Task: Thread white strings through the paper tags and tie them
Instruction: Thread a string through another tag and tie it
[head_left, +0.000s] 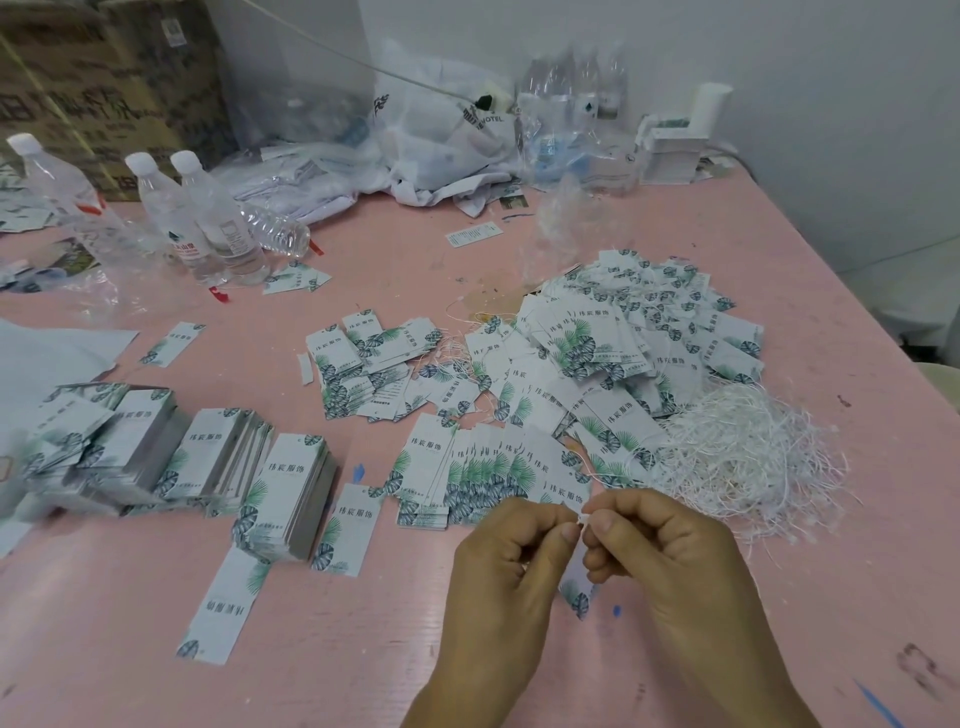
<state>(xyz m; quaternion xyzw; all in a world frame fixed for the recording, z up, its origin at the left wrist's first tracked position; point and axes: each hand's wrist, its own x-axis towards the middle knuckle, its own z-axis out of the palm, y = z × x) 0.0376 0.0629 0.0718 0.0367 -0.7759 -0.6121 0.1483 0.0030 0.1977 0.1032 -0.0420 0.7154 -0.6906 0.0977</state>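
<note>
My left hand (511, 551) and my right hand (660, 540) meet fingertip to fingertip above the pink table (363, 649). Both pinch a white string (582, 519) between thumb and forefinger. A paper tag (576, 592) with green leaf print hangs below and between the hands, mostly hidden by them. A tangled heap of white strings (743, 452) lies just right of the hands. A fanned row of tags (478, 467) lies directly beyond my hands. A large loose pile of tags (623, 343) spreads farther back.
Neat stacks of tags (234, 462) stand at the left, with single tags (348, 530) beside them. Water bottles (208, 218) stand at the back left, in front of a cardboard box (104, 78). Plastic bags (441, 135) crowd the back edge. A white wall bounds the right.
</note>
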